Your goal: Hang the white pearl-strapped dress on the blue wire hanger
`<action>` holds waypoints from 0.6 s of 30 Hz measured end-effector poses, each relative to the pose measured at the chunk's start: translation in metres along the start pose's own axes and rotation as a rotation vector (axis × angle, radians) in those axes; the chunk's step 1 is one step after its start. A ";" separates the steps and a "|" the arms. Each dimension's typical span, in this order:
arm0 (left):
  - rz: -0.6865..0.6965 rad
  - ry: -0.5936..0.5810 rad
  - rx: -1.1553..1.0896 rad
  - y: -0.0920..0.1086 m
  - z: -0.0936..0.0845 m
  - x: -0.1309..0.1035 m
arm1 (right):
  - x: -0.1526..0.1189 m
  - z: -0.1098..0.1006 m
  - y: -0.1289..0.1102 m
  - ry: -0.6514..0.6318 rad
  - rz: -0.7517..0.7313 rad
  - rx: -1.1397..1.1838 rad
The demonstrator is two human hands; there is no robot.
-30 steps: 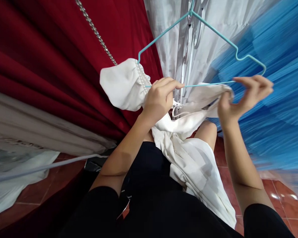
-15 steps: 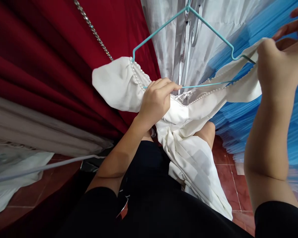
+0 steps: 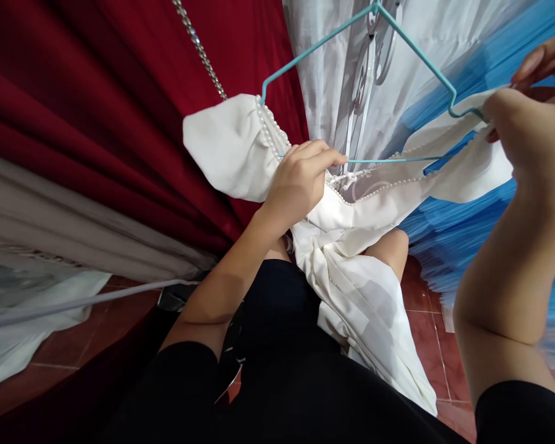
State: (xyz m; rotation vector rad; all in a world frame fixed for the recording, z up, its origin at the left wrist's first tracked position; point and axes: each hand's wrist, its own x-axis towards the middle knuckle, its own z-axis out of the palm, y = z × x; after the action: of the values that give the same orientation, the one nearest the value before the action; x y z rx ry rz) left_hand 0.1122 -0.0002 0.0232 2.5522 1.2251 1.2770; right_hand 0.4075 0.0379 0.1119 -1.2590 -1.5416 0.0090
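With left hand [image 3: 300,179], gripping hanger [image 3: 416,50] by its bar, against dress [image 3: 361,213] above leg [image 3: 394,250]; with right hand [image 3: 531,117], pinching sleeve [image 3: 481,166] at hanger's end. Could snag pearls [image 3: 388,187] if tugged hard, or lose sleeve if loosened.

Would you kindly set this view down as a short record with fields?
Left hand: gripping the light-blue hanger at its lower bar, against the white garment
Right hand: holding the garment's shoulder piece by the hanger's end
Garment trim: bead-like edging
Picture left: dark red fabric
Picture right: blue gathered fabric
Floor: red tiles
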 end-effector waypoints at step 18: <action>0.000 -0.045 0.045 -0.002 -0.001 0.000 | -0.036 0.063 -0.039 0.057 -0.657 0.112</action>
State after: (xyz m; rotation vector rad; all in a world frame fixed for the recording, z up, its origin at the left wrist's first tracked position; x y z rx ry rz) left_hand 0.1102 0.0012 0.0225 2.5964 1.2590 1.1995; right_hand 0.3297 0.0318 0.0835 -0.6173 -1.8115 -0.3554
